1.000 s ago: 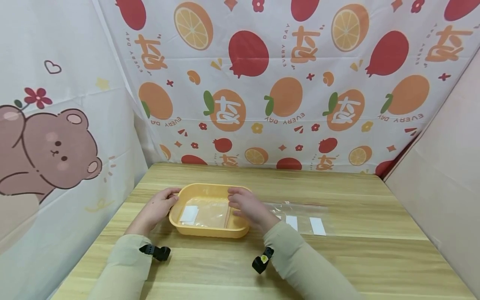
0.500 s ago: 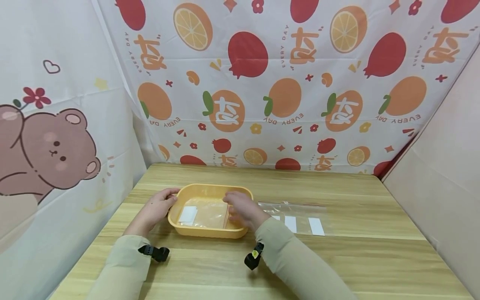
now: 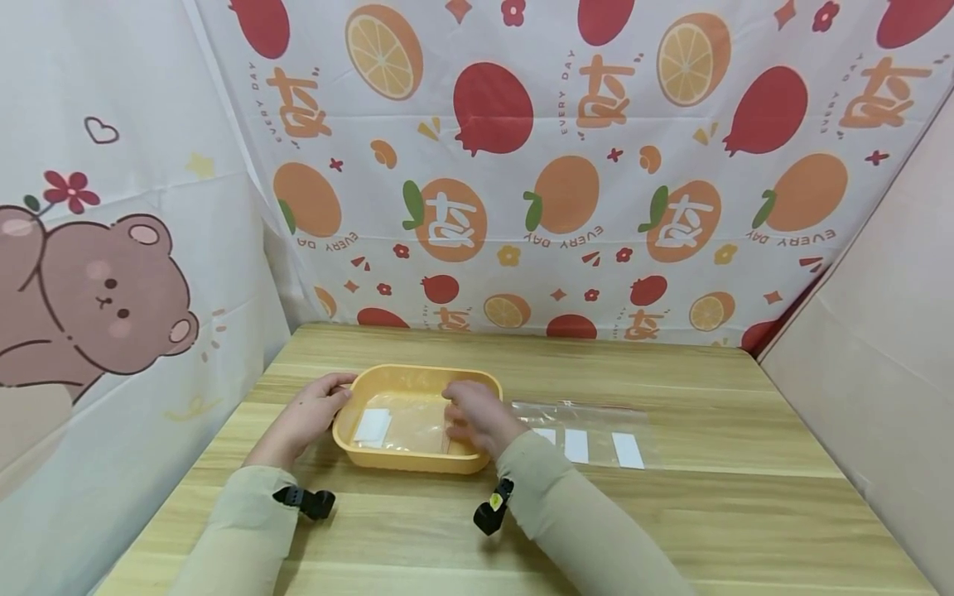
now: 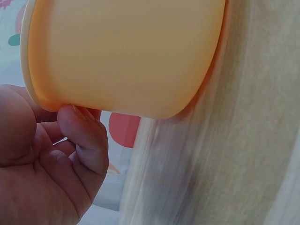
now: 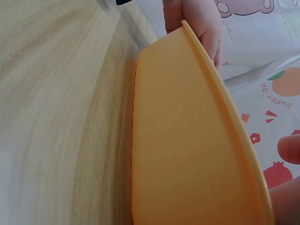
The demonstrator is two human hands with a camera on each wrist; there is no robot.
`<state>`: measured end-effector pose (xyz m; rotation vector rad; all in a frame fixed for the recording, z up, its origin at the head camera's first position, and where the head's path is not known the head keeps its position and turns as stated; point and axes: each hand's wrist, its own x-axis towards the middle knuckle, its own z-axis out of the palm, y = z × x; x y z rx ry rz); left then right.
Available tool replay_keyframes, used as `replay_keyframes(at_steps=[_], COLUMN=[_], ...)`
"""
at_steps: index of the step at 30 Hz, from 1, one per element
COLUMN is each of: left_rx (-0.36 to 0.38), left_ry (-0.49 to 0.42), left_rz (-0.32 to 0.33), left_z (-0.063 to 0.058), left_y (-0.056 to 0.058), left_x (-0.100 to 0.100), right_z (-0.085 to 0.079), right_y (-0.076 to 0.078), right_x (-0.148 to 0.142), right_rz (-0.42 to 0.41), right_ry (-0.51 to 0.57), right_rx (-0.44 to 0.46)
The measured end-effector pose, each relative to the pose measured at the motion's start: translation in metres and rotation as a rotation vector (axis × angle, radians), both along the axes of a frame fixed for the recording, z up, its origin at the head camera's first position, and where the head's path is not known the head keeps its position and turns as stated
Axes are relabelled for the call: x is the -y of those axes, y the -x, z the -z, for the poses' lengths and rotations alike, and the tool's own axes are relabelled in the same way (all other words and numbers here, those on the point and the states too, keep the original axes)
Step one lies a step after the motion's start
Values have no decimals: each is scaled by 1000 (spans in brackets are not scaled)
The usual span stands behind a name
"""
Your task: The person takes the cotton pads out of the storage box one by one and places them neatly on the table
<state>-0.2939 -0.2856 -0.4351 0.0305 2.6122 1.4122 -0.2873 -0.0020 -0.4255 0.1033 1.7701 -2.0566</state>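
Observation:
A yellow plastic tray (image 3: 417, 463) stands on the wooden table. Inside it lies a clear zip bag (image 3: 417, 422) with a white label (image 3: 373, 425) at its left end. At the tray's left end, my left hand (image 3: 305, 414) grips the rim; the left wrist view has its curled fingers (image 4: 84, 136) against the outer wall. My right hand (image 3: 484, 418) reaches over the tray's right end, fingers bent loosely down over the bag's zip edge. In the right wrist view the tray's wall hides most of this hand, leaving a fingertip (image 5: 289, 149) above the rim.
Right of the tray, several clear zip bags with white labels (image 3: 628, 450) lie overlapping on the wooden table (image 3: 730, 513). A fruit-print cloth (image 3: 566, 199) hangs along the back edge, and a bear-print cloth (image 3: 119, 306) hangs at the left.
My right hand has moved left, from the tray's right rim to over the bag's zip edge. The left hand stays on the rim, and the tray keeps its place.

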Motion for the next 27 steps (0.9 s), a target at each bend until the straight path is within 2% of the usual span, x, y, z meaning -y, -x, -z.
replay_keyframes(at_steps=[6,10,19,27], left_rx=[1,2,-8,-3], left_ry=[7,1,4,8], left_rz=[-1,0,6,1], left_z=[-1,-1,0,-1], left_y=[-1,-1,1,1], left_x=[0,0,0,0], right_z=[5,7,7,11], right_y=[3,3,1,4], right_x=[6,8,9,12], right_rz=[38,26,3,-57], right_ry=[-23,-26,38,-21], right_rx=[-8,-23,2,-1])
